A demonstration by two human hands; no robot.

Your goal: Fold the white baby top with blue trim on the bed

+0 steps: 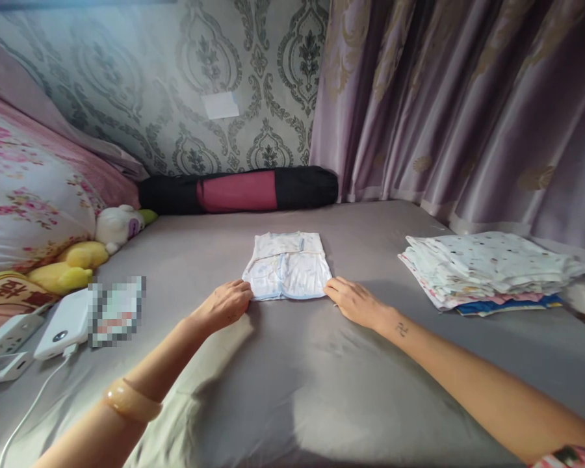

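A small white baby garment (pixel 292 266) with light blue trim lies folded on the grey bed sheet (pixel 351 390). At its near left corner my left hand (pixel 225 303) pinches the edge, fingers closed. My right hand (pixel 353 300) grips the near right corner the same way. The cloth between them looks flat, with a folded layer across its far half. The fingertips of both hands are partly hidden.
Folded clothes (pixel 492 266) are stacked at the right. A black and red long bag (pixel 238 190) lies along the wall. On the left are a white power bank (pixel 65 325) with a cable, a power strip (pixel 12 337), yellow plush toy (pixel 71 266) and floral pillow (pixel 24 188).
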